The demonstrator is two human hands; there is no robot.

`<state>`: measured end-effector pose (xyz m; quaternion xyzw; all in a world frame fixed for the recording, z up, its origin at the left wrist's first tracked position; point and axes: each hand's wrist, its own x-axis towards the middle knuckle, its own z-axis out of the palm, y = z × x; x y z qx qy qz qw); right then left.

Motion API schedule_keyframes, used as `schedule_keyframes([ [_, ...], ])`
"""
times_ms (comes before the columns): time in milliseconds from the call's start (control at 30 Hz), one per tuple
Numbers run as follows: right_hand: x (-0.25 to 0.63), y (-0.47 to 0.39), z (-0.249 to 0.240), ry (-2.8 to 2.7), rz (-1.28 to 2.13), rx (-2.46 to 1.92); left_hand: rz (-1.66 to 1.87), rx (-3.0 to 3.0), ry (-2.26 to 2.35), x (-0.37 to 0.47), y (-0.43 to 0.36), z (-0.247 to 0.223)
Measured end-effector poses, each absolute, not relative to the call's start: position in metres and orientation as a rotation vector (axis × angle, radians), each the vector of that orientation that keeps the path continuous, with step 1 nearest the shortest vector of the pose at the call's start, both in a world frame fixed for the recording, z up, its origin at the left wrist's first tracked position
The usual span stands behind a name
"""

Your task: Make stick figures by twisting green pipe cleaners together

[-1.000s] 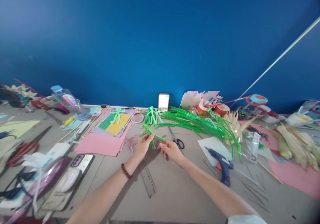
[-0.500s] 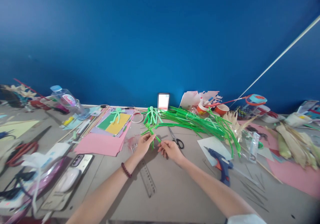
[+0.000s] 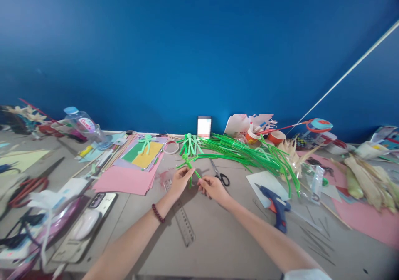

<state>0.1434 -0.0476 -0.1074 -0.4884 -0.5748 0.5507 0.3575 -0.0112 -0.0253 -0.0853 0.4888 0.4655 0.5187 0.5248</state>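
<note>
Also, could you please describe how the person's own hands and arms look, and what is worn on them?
Both hands are ungloved. Above the left hand sits a dark red bracelet of round beads. The right arm shows a whitish fabric sleeve.

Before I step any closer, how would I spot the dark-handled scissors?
Start at the blue wall and come down to the long green stems strewn along its foot. Just this side of them, beyond the right hand, lie the scissors. Their black handles set them apart from the red-handled pair over on the far left.
</note>
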Motion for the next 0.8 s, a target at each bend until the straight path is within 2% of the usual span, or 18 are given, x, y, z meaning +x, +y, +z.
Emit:
schedule_keyframes([
  [167, 0.1456, -0.0450, -0.1065, -1.400, 1.536, -1.242, 1.236, 1.242, 1.125, -0.0127, -0.0254, -0.0827],
  [467, 0.1453, -0.0447, -0.1071, -1.360, 1.510, -1.300, 1.226, 1.323, 1.243, -0.0114, -0.0257, -0.0859],
  [800, 0.1455, -0.0467, -0.1049, -1.455, 1.510, -1.180, 1.124, 1.298, 1.122, -0.0072, -0.0292, -0.0862],
])
